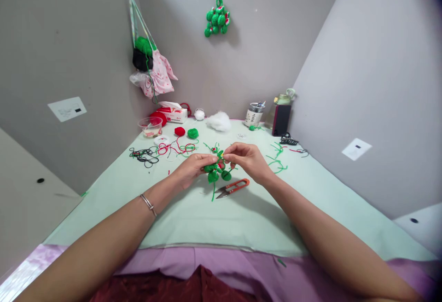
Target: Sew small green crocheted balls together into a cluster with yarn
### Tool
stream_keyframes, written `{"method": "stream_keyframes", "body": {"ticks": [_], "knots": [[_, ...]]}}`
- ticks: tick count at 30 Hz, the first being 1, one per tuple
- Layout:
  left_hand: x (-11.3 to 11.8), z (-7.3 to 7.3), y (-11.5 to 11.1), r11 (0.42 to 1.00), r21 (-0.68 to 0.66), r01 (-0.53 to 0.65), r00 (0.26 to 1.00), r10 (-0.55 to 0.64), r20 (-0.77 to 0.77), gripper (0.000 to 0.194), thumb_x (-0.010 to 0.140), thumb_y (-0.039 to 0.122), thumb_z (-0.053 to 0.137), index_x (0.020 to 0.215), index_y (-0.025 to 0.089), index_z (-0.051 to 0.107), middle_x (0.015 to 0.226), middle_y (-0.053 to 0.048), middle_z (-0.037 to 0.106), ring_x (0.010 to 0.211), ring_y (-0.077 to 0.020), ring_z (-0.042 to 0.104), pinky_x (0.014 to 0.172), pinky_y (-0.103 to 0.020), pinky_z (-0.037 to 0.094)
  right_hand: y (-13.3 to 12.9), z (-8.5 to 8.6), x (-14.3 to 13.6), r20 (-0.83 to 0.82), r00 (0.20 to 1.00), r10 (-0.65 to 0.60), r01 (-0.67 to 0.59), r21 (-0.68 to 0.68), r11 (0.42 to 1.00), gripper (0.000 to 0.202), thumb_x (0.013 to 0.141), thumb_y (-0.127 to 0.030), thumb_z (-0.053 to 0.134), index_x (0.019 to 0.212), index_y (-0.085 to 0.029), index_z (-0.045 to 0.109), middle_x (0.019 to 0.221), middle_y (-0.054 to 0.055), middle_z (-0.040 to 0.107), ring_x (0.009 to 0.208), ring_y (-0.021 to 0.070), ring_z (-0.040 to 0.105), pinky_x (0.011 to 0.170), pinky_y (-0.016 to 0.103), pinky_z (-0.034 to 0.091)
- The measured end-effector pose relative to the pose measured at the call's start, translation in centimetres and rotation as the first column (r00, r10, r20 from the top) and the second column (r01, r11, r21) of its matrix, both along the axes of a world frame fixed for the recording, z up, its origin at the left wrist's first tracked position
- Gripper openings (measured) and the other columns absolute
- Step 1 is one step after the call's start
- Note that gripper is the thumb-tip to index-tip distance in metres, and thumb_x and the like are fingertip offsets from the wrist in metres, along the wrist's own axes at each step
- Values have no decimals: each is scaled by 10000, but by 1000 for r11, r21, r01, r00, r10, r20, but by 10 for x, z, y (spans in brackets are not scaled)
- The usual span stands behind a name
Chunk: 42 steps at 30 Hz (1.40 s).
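Note:
A green crocheted piece (213, 176) with red and white bits and several loose yarn ends is held up over the table. My left hand (194, 167) grips it from the left, thumb on top. On its upper right side, my right hand (247, 158) pinches with thumb and forefinger; something small and yellow shows at the fingertips, too small to name. A round green part hangs below the right fingers, and a yarn tail dangles down. Just beneath the piece, orange-handled thread snips (233, 188) lie on the table, blades pointing left.
Tangled black yarn (144, 155), a red yarn ball (179, 131), a green yarn ball (193, 133) and white stuffing (218, 121) lie farther back. Green yarn scraps (277, 161) lie right. A phone (281, 120) stands upright near a pen holder (254, 115). A finished-looking green crocheted cluster (217, 19) hangs on the wall.

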<state>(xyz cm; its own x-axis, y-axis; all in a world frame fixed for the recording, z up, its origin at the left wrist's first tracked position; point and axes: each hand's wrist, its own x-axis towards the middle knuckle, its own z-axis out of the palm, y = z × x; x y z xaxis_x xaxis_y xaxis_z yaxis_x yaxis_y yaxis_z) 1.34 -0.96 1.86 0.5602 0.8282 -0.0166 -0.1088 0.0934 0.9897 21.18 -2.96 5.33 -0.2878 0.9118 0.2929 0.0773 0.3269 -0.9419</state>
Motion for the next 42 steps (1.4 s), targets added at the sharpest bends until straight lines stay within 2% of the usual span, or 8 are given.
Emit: {"method": "stream_keyframes", "body": {"ticks": [5, 16, 19, 23, 26, 31, 36, 42], "knots": [[0, 0, -1, 1000, 7, 6, 1000, -6, -2, 341, 807, 446, 697, 955, 150, 780, 1011, -114, 732, 836, -163, 595, 767, -282, 428, -3, 1, 0, 58, 998, -26, 24, 30, 999, 187, 766, -337, 755, 753, -161, 689, 677, 12, 681, 564, 106, 556, 539, 259, 474], [0, -1, -1, 1000, -8, -24, 1000, 24, 7, 332, 796, 448, 702, 927, 154, 785, 974, -102, 738, 819, -166, 615, 780, -286, 445, -5, -5, -3, 118, 986, -117, 96, 174, 980, 189, 811, -347, 716, 760, -170, 676, 764, 33, 633, 647, 136, 572, 535, 273, 482], [0, -2, 0, 999, -19, -35, 999, 35, 10, 317, 797, 446, 700, 907, 162, 786, 936, -86, 737, 791, -161, 613, 773, -285, 447, -6, -7, -3, 192, 966, -175, 116, 284, 952, 160, 844, -320, 686, 762, -183, 676, 799, 42, 627, 683, 148, 583, 533, 273, 472], [0, -3, 1, 998, -23, -51, 999, 51, 9, 310, 786, 447, 715, 880, 160, 783, 863, -67, 723, 737, -141, 586, 740, -278, 436, -5, -11, -3, 280, 924, -261, 111, 456, 883, 148, 872, -288, 665, 755, -198, 674, 795, 40, 631, 706, 153, 586, 584, 284, 469], [0, -3, 1, 998, -33, -54, 998, 54, 10, 310, 775, 440, 730, 870, 149, 777, 841, -62, 710, 726, -131, 572, 731, -272, 428, -3, -15, -3, 282, 915, -287, 112, 507, 854, 164, 891, -300, 649, 762, -202, 676, 789, 40, 634, 712, 157, 593, 603, 290, 467], [1, -1, 0, 995, -75, -72, 997, 74, 35, 283, 738, 400, 772, 862, 147, 743, 846, -49, 699, 734, -124, 581, 734, -264, 431, -1, -21, -5, 276, 918, -287, 115, 506, 855, 164, 906, -314, 630, 794, -209, 687, 797, 40, 643, 709, 159, 603, 627, 297, 468], [-1, 4, 0, 991, -56, -120, 989, 125, 83, 237, 743, 363, 764, 798, 146, 688, 837, -46, 695, 754, -129, 596, 737, -266, 433, -2, -19, -4, 290, 920, -263, 122, 428, 896, 140, 913, -327, 599, 885, -214, 677, 841, 39, 665, 742, 163, 625, 638, 292, 478], [2, 3, -1, 988, -37, -153, 986, 155, 68, 243, 743, 358, 756, 787, 136, 666, 853, -60, 696, 765, -135, 599, 755, -274, 431, -4, -20, -9, 276, 928, -252, 163, 308, 938, 157, 875, -327, 612, 788, -199, 642, 736, 23, 645, 653, 151, 585, 581, 275, 455]]}}
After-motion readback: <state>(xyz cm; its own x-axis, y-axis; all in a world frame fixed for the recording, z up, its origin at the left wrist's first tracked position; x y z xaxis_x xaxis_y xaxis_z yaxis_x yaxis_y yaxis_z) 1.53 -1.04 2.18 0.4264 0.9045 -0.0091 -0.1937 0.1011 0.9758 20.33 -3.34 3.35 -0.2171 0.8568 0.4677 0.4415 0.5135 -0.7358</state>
